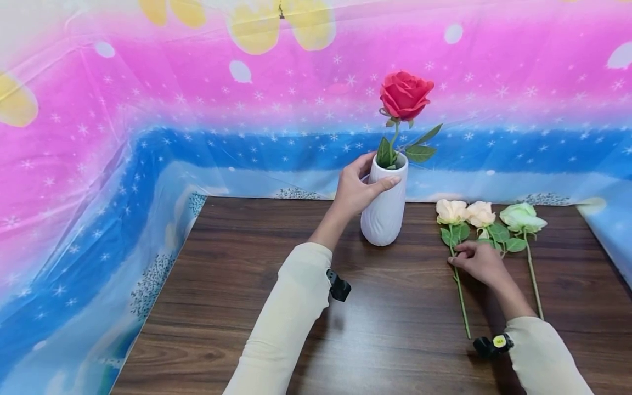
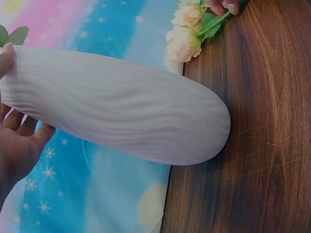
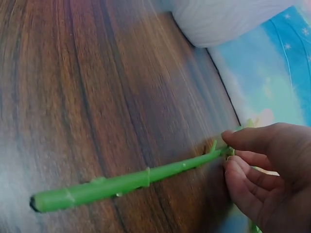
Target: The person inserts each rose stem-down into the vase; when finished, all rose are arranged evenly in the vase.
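My left hand (image 1: 356,186) grips a white ribbed vase (image 1: 382,219) near its rim, thumb across the front. Out of the vase rises a red rose (image 1: 406,96) with green leaves. In the left wrist view the vase body (image 2: 121,107) lies across the frame, and its base is over the wood. To the right, my right hand (image 1: 484,263) pinches the green stem (image 3: 112,188) of the leftmost cream-peach rose (image 1: 451,211) between thumb and fingers, below its leaves. A second peach rose (image 1: 480,214) is beside it, its stem mostly hidden behind the hand.
A pale green rose (image 1: 523,218) lies right of the peach ones, its stem pointing toward me. All are on a dark wooden table (image 1: 237,263). A pink and blue patterned cloth (image 1: 276,148) hangs behind the table and along its left side.
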Motion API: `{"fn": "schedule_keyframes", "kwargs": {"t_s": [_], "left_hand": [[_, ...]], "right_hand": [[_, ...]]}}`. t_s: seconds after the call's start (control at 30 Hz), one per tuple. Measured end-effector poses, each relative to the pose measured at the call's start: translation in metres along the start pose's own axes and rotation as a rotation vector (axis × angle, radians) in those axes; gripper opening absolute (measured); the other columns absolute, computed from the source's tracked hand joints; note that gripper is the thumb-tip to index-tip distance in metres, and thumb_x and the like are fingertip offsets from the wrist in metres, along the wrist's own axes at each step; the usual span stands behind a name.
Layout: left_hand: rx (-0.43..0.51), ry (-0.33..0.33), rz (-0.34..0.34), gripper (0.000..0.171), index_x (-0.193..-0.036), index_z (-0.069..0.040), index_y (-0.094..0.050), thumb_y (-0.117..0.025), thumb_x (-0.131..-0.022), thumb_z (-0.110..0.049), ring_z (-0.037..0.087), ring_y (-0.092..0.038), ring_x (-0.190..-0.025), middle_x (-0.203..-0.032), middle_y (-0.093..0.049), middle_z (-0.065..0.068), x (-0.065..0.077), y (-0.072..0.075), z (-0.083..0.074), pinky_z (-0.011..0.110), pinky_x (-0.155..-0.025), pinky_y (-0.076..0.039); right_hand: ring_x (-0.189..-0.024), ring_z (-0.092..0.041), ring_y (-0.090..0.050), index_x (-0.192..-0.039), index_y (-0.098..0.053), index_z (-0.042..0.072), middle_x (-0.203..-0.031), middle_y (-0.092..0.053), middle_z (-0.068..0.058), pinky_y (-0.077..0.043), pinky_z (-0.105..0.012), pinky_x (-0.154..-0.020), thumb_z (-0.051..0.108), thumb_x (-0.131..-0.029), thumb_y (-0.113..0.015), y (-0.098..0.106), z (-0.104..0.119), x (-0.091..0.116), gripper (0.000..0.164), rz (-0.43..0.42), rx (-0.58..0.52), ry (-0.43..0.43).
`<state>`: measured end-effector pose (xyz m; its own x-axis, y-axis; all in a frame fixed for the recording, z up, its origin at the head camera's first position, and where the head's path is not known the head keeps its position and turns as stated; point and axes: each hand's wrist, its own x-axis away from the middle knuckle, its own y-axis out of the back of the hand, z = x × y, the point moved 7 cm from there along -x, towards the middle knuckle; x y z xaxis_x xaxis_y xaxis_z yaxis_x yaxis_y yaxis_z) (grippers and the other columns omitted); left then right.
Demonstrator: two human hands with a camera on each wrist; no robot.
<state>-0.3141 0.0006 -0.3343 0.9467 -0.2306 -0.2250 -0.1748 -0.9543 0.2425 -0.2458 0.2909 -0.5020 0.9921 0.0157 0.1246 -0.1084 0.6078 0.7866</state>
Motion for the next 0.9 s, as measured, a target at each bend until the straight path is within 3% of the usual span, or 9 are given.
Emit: {"fn": "schedule_keyframes", "kwargs": {"t_s": [0.27, 0.53, 0.73, 0.9], "left_hand": [[-0.001, 0.004, 0.001, 0.07, -0.149, -0.015, -0.051, -0.081, -0.088, -0.03, 0.025, -0.059, -0.136, -0.145, -0.06, 0.008, -0.0006, 0.0013, -0.0007, 0.039, -0.109, -0.054], [-0.006, 0.014, -0.007, 0.071, -0.15, -0.015, -0.051, -0.081, -0.088, -0.031, 0.025, -0.059, -0.136, -0.146, -0.061, 0.007, -0.0012, 0.0011, 0.0007, 0.04, -0.108, -0.054], [-0.005, 0.015, -0.015, 0.071, -0.149, -0.016, -0.051, -0.082, -0.087, -0.031, 0.025, -0.06, -0.135, -0.145, -0.061, 0.007, -0.0022, 0.0008, 0.0017, 0.041, -0.107, -0.055], [-0.009, 0.018, -0.012, 0.071, -0.149, -0.016, -0.051, -0.081, -0.087, -0.031, 0.025, -0.06, -0.135, -0.145, -0.061, 0.008, -0.0019, 0.0, 0.002, 0.041, -0.107, -0.055]], "right_hand": [[-0.067, -0.009, -0.065, -0.119, -0.068, -0.005, -0.096, -0.077, -0.02, -0.049, -0.027, -0.063, 0.025, -0.092, -0.072, 0.0004, -0.0001, -0.0025, 0.041, -0.008, -0.005, -0.088], [-0.066, -0.006, -0.069, -0.125, -0.064, -0.008, -0.097, -0.077, -0.02, -0.06, -0.028, -0.063, 0.017, -0.094, -0.07, -0.003, -0.0022, -0.0013, 0.041, 0.048, -0.141, -0.205], [-0.071, -0.002, -0.068, -0.131, -0.058, -0.012, -0.087, -0.076, -0.005, -0.063, -0.028, -0.069, 0.012, -0.094, -0.069, -0.006, -0.0056, -0.0022, 0.045, 0.08, -0.28, -0.217], [-0.076, 0.002, -0.065, -0.136, -0.053, -0.013, -0.093, -0.073, 0.0, -0.062, -0.025, -0.072, 0.01, -0.097, -0.065, -0.0074, -0.0073, -0.002, 0.048, 0.125, -0.338, -0.201]]}}
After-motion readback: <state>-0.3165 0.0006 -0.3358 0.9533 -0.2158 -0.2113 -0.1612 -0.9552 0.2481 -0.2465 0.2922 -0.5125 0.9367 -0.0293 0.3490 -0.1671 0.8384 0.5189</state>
